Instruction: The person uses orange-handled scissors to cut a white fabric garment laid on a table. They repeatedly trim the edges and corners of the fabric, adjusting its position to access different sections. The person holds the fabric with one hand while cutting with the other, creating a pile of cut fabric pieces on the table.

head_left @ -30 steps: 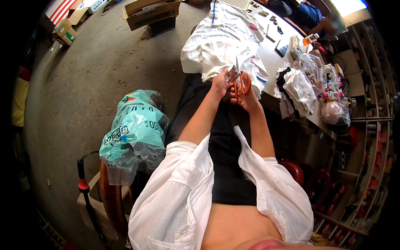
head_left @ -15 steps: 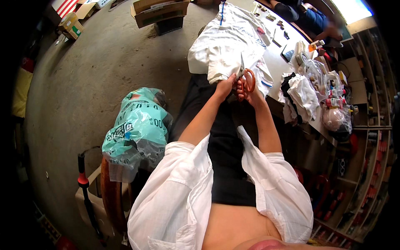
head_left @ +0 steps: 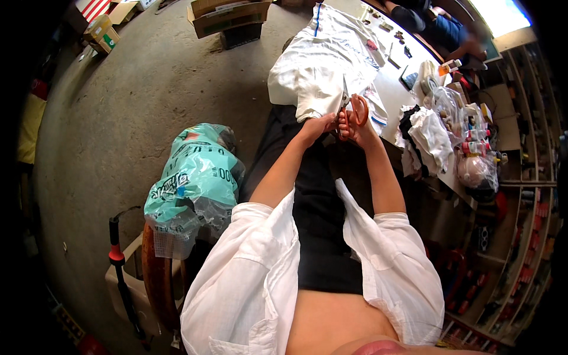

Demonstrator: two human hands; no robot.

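A white garment (head_left: 322, 65) with script lettering and blue trim drapes off the table edge and over my knees. My left hand (head_left: 318, 126) is closed on its near hem, fingers pinching the cloth. Right beside it, my right hand (head_left: 357, 127) grips a pair of scissors with orange handles (head_left: 361, 110). Their blades point away from me, against the cloth's edge near my left fingers. Whether the blades are parted is too small to make out.
On the white table (head_left: 393, 89) lie small dark parts, a cloth pile (head_left: 432, 133) and plastic-bagged items. A green plastic bag (head_left: 198, 177) sits at my left. Cardboard boxes (head_left: 228, 21) stand on the far floor, shelves (head_left: 529, 177) at right. Another person (head_left: 447, 32) sits across the table.
My left hand has shifted slightly toward me along the hem and closer to the right hand. The scissors' handles have turned a little and moved slightly right.
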